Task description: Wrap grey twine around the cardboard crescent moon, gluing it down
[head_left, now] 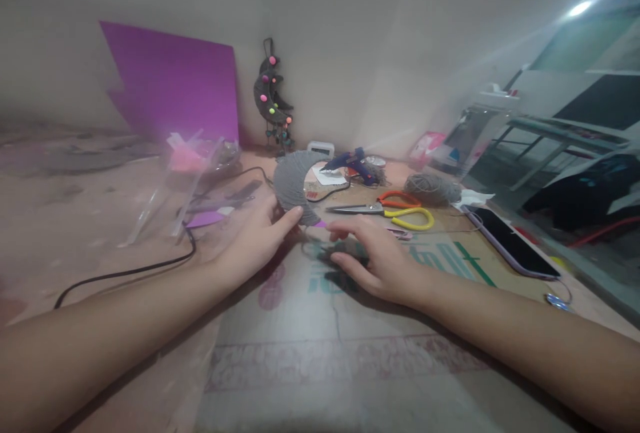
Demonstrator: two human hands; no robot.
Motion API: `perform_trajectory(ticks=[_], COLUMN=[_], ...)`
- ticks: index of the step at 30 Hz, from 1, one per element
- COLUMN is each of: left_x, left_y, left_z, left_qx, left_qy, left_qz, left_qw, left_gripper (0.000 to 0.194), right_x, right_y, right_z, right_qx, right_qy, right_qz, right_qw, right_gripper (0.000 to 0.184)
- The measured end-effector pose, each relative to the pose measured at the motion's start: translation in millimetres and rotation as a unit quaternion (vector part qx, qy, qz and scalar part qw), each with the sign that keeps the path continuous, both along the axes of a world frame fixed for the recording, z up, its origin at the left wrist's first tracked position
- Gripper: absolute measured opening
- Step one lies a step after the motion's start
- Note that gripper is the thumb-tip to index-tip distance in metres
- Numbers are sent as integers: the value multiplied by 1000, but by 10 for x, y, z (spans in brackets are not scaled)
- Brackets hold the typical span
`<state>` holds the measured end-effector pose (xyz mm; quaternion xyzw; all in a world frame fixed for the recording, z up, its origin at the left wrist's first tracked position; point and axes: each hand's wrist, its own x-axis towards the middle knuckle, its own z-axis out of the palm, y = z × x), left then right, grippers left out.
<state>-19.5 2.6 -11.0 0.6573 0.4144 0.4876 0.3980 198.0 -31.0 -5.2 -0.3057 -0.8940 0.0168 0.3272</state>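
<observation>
My left hand (265, 229) grips a crescent shape (290, 183) wrapped in grey yarn, thumb pressed on its lower part. A bit of purple (321, 224) shows at the crescent's lower tip. My right hand (376, 256) is just right of that tip, thumb and fingers apart, with nothing visible between them. Whether its fingertips touch a strand of yarn is too blurred to see. Beyond my right hand lie scissors (407, 217) with orange and yellow handles. A blue glue gun (356, 165) rests behind the crescent.
Under my hands is a printed cardboard sheet (350, 366). A grey yarn ball (433, 187) and a phone (513, 243) are on the right. Purple paper (185, 79) and a decorated moon hanging (271, 93) stand against the wall. A black cord (135, 271) crosses the left side.
</observation>
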Motion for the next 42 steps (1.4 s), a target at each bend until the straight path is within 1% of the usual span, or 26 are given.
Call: perform_trajectory(ticks=[2,5,8,11,14,18,20,22,24,26,32,35,38,42], left_x=[-4,-24,-48,-55,-45,-24,-17,-13,-12,-10,-11,-15,-16,-12], left_y=[-2,18,49,53,24,-11,-15,-15,-15,-14,2,4,2,6], left_z=[-9,-53,-90,-69,-1,71,82,81,74,67,40,36,41,35], left_qx=[-16,-24,-21,-17,-10,-9,-11,-9,-9,-16,-16,-32,-37,-39], left_qy=[-5,-8,1,26,53,65,61,56,51,46,57,55,54,42], left_qz=[0,3,22,34,44,38,30,27,27,27,7,-1,-3,-9], left_qw=[1000,1000,1000,999,998,997,998,998,998,998,998,998,998,998], left_gripper=[26,27,26,23,20,20,17,16,15,15,21,22,21,19], right_x=[14,82,199,335,476,639,677,675,644,601,502,457,433,487], right_y=[45,162,312,458,601,846,1000,1157,1297,1409,1683,1803,1837,1734], right_z=[-2,28,105,179,202,211,236,264,278,267,141,93,100,191], right_qx=[-6,-9,17,28,7,-15,-49,-100,-143,-166,-178,-188,-187,-177], right_qy=[27,57,71,78,78,45,22,5,-2,0,5,12,37,69], right_qz=[-30,-62,-96,-142,-182,-234,-275,-309,-318,-317,-339,-359,-372,-383], right_qw=[999,996,993,986,980,971,960,946,937,934,924,914,908,904], right_gripper=[32,27,24,23,25,36,44,48,47,44,42,36,32,33])
